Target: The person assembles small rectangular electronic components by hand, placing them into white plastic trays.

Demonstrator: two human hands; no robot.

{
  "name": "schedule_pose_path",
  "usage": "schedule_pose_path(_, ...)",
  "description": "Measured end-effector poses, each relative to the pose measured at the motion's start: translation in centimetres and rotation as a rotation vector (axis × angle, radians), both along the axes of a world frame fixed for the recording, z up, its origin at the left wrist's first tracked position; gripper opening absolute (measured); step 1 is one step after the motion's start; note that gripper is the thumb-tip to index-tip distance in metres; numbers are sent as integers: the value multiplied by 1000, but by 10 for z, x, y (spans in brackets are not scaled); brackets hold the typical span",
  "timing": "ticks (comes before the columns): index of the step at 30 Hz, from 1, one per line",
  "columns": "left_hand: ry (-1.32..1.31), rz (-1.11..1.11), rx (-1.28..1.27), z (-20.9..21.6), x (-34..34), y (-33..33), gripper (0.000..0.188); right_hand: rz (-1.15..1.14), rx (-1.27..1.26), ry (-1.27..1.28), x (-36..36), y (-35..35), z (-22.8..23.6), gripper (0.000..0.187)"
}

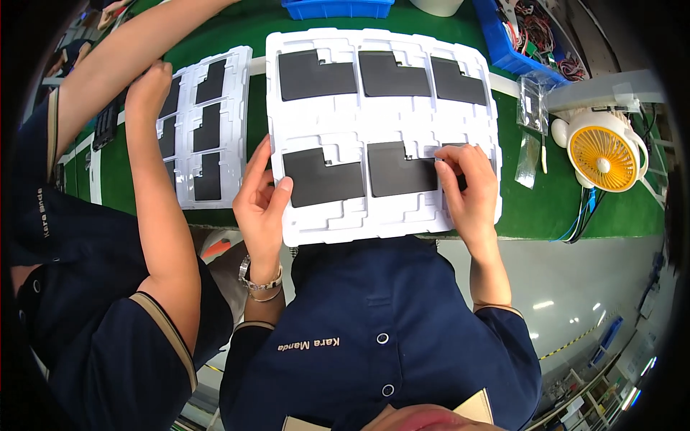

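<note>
A white moulded plastic tray (316,118) lies in front of me, its near edge reaching past the edge of the table. Flat black notched panels sit in its compartments, among them an upper left panel (316,75) and a lower middle panel (402,169). My left hand (262,190) is closed on the tray's left edge, thumb on top beside the lower left panel (323,177). Over the lower right compartment, my right hand (468,183) has thumb and forefinger pinched together. It mostly covers the black panel there, and what the fingertips hold is hidden.
At my left a co-worker's hand (152,86) touches a second white tray (185,133) of black panels. On the green table (560,208) stand a small yellow-and-white fan (604,159), clear plastic bags (528,161) and a blue bin (514,54) of wires. Another blue bin (338,8) is at the back.
</note>
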State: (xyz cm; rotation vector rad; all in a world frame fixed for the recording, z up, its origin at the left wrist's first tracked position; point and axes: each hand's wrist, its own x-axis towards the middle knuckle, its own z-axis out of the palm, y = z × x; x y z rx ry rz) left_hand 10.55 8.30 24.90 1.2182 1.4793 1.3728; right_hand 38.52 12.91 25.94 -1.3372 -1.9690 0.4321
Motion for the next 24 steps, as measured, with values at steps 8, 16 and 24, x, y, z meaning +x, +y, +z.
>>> schedule_pose_path(8, -555, -155, -148, 14, 3, 0, 69, -163, 127, 163, 11, -10, 17, 10)
schedule_pose_path(16, -659, 26, -32, 19, -11, -8, 58, -419, 337, 344, 42, -26, 37, 16)
schedule_pose_path(24, -673, 416, 137, -4, -57, -18, 50, -507, 302, 362, 38, -6, 34, 15)
